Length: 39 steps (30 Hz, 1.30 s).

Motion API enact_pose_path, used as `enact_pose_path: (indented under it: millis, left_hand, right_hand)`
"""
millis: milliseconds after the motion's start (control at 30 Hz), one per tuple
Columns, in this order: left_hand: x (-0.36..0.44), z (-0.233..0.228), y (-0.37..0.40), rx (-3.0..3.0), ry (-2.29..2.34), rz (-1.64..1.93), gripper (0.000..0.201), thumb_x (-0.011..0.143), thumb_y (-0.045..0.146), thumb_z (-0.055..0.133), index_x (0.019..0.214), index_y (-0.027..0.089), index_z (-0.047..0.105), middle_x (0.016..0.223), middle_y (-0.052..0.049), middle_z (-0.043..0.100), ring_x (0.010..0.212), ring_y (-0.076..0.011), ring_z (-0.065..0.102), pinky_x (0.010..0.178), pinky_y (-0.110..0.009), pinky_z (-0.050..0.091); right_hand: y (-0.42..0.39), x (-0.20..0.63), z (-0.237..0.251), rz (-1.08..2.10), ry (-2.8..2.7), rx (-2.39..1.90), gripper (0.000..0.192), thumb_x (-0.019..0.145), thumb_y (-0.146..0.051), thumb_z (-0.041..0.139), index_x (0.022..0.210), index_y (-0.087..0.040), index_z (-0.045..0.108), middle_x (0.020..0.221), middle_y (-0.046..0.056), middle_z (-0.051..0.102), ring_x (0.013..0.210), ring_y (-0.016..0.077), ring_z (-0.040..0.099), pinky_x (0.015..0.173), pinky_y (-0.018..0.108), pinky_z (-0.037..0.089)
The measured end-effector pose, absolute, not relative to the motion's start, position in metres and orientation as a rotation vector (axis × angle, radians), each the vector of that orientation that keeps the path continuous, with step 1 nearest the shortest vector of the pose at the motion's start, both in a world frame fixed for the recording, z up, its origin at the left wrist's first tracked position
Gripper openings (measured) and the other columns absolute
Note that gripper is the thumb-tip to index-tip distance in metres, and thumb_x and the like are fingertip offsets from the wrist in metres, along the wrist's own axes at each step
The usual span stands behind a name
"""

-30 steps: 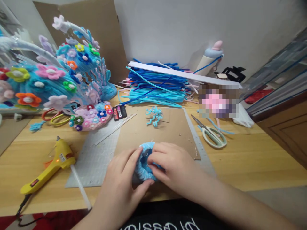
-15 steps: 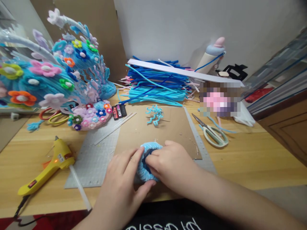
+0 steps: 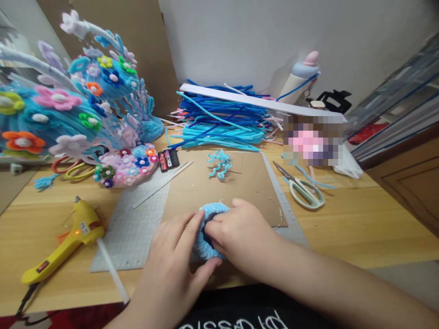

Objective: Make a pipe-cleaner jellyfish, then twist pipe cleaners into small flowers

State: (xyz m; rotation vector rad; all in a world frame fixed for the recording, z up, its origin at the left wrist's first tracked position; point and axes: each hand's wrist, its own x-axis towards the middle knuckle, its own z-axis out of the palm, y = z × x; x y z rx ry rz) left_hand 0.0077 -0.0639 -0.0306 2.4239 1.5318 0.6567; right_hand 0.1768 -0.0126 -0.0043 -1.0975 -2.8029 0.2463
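Note:
A light blue, fuzzy hollow piece (image 3: 207, 249), apparently of pipe cleaner, is held close to my body with its dark opening facing up. My left hand (image 3: 180, 251) grips its left side, with the thumb at the near edge and the fingers along the rim. My right hand (image 3: 236, 233) reaches over its right side, and the curled fingers go into the opening. Those fingertips are hidden inside, so what they touch does not show. Beyond the hands, a cluster of curly light blue strands (image 3: 220, 163) lies on a cardboard sheet (image 3: 185, 187).
A yellow glue gun (image 3: 65, 242) with a lit orange light lies at left. Scissors (image 3: 303, 189) rest at right. Blue pipe cleaners (image 3: 222, 135) are heaped at the back. Flower-covered blue ornaments (image 3: 113, 89) stand at left. A grey cutting mat (image 3: 116, 246) lies under the cardboard.
The view has shifted slightly, so the table's things sit a little further left. Both hands keep nearly the same hold on the blue piece.

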Motion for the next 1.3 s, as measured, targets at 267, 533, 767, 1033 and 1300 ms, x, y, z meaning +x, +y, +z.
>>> enact_pose_path:
  millis: [267,533,767,1033,1300]
  left_hand:
    - [0.007,-0.03,-0.064,2.417,1.538,0.628,0.068,0.078,0.03,0.063,0.138,0.023,0.031,0.128,-0.012,0.05,0.115,-0.0295,0.048,0.094,-0.048,0.043]
    - [0.007,-0.031,-0.065,2.412,1.537,0.635,0.068,0.078,0.029,0.063,0.138,0.022,0.03,0.127,-0.013,0.05,0.114,-0.0299,0.048,0.093,-0.049,0.042]
    - [0.007,-0.032,-0.064,2.421,1.537,0.639,0.067,0.078,0.029,0.063,0.137,0.02,0.031,0.127,-0.013,0.049,0.114,-0.0294,0.047,0.093,-0.048,0.042]
    - [0.007,-0.033,-0.065,2.443,1.543,0.635,0.068,0.08,0.034,0.062,0.138,0.019,0.03,0.127,-0.013,0.049,0.114,-0.0285,0.047,0.094,-0.047,0.042]
    - [0.006,-0.033,-0.066,2.442,1.539,0.646,0.068,0.08,0.033,0.062,0.138,0.018,0.03,0.126,-0.014,0.049,0.114,-0.0287,0.046,0.093,-0.047,0.042]
  right_hand:
    - [-0.012,0.175,-0.007,0.222,-2.822,-1.101,0.008,0.075,-0.021,0.064,0.067,-0.018,0.061,0.064,0.001,0.068,0.051,0.0143,0.051,0.056,0.032,0.018]
    - [-0.011,0.174,-0.009,0.189,-2.83,-1.082,0.012,0.071,-0.022,0.066,0.063,-0.018,0.058,0.061,0.0,0.067,0.047,0.0134,0.047,0.056,0.032,0.016]
    - [-0.011,0.171,-0.009,0.212,-2.87,-1.093,0.014,0.074,-0.02,0.064,0.062,-0.018,0.058,0.061,-0.001,0.066,0.049,0.014,0.049,0.055,0.032,0.016]
    - [-0.008,0.184,0.02,0.432,-2.871,-1.166,0.007,0.081,-0.02,0.063,0.075,-0.02,0.065,0.076,-0.002,0.071,0.065,0.0145,0.06,0.058,0.031,0.021]
    - [-0.008,0.192,0.02,0.405,-2.805,-1.108,0.008,0.083,-0.024,0.06,0.079,-0.02,0.065,0.082,0.0,0.069,0.074,0.016,0.06,0.059,0.029,0.029]
